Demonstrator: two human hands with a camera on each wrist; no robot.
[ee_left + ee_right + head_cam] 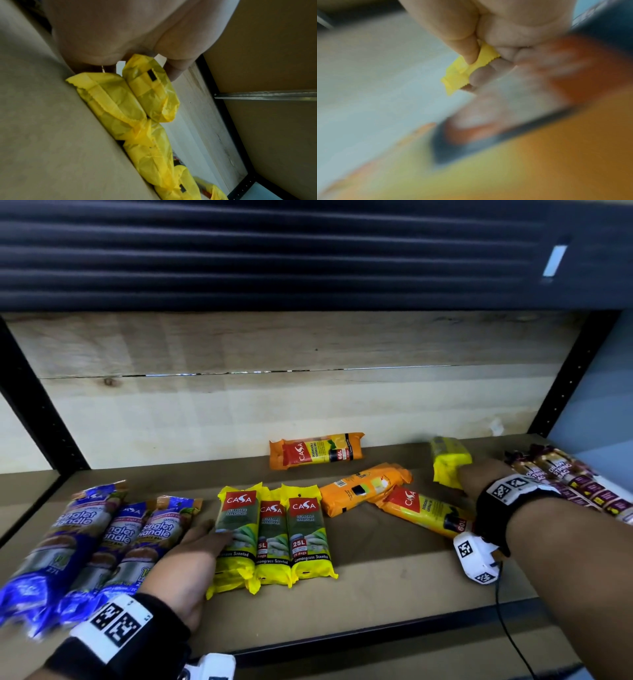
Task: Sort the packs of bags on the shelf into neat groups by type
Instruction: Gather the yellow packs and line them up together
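Note:
Three yellow CASA 25L packs [274, 537] lie side by side mid-shelf. My left hand [219, 537] rests flat, fingers straight, on the leftmost one [109, 100]; its thumb [175, 70] shows beside a second pack. My right hand [462, 474], at the right back, pinches the crimped end of another yellow pack [447, 458] between thumb and fingers [476, 77]. Three blue Singlet Handle packs [102, 539] lie at the left. One orange CASA 60L pack [317, 451] lies by the back wall; two more [363, 487] [428, 513] lie askew under my right forearm.
Maroon Draw String packs [568, 477] are heaped at the far right by the black upright [565, 388]. The brown shelf board [394, 573] is bare in front of the orange packs, up to its black front edge [376, 633]. A wooden panel [274, 405] closes the back.

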